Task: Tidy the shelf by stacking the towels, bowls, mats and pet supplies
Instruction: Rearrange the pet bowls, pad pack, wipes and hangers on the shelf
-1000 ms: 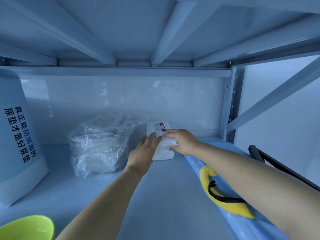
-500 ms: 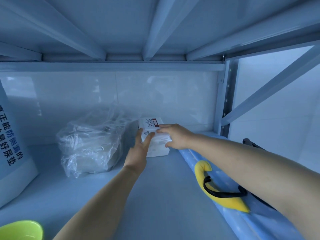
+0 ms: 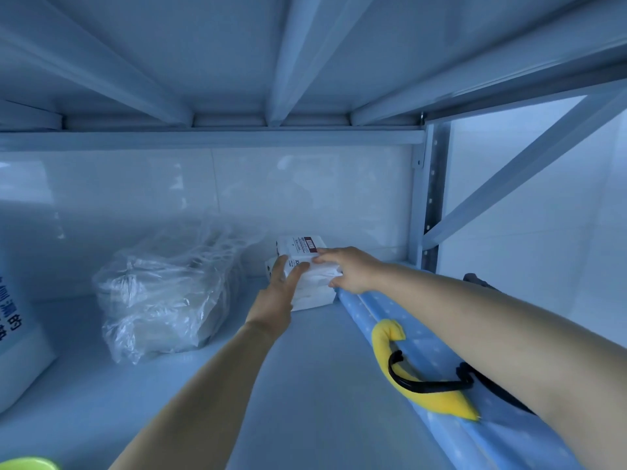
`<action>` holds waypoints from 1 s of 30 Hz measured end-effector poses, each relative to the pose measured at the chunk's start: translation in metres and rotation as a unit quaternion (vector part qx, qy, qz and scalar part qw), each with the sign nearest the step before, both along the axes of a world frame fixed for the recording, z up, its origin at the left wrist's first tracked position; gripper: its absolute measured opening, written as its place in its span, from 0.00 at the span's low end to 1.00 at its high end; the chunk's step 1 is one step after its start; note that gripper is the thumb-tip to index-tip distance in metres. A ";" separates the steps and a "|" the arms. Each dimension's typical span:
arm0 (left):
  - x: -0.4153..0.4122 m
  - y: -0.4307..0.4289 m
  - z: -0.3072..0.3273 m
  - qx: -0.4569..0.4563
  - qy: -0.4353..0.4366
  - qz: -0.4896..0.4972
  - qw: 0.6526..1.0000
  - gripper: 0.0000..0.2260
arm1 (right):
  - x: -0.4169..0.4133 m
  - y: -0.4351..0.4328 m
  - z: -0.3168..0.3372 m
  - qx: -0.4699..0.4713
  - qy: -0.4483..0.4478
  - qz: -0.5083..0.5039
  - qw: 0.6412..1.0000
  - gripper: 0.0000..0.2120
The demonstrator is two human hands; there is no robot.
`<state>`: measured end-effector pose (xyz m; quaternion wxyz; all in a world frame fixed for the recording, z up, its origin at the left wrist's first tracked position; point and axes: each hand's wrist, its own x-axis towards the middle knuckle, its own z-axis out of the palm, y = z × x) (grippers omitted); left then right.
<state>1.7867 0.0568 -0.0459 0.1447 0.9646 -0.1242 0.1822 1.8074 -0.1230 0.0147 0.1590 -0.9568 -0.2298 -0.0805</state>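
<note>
step: top pack [image 3: 298, 245] judged as being squared onto the stack of white soft packs [image 3: 315, 295]; contents not readable, likely pet wipes or tissues
stack location: at the back of the shelf board [image 3: 305, 385], against the tiled wall, just beside the end of the blue dotted rolled mat [image 3: 424, 337]
left hand [image 3: 276, 296]: fingers straight and together, pressed flat on the stack's left front face; nothing is curled round
right hand [image 3: 349, 269]: fingers laid over the top, thumb set lower on the right end; top pack is clasped between them
how to do it well: both sides should be pushed inward evenly so the edges are lined up; soft wrap is easily dented, so light pressure is advised; the pack should be seated flat before it is released
risk: top pack could be slid off toward the wall if pushed from one side only
clearance: clear plastic bag [image 3: 163, 290] is near on the left, not touched; it need not be moved
other items: printed white bag [image 3: 17, 351] at far left, green bowl [image 3: 27, 464] at bottom edge, yellow item [image 3: 386, 337] with black strap [image 3: 397, 368] lying on the mat
progress: judged early; mat, bowl and bags are not yet stacked
</note>
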 end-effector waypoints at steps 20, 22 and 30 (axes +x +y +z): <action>0.000 -0.002 -0.006 0.049 -0.066 0.081 0.993 0.38 | 0.014 0.003 -0.011 0.035 0.017 -0.028 0.999 0.29; 0.003 0.006 -0.005 0.051 -0.063 0.080 0.994 0.39 | 0.015 0.009 -0.013 0.038 0.022 -0.028 0.999 0.28; 0.007 0.014 -0.004 0.030 -0.009 0.058 0.998 0.38 | 0.015 0.019 -0.010 0.072 0.085 -0.036 0.993 0.32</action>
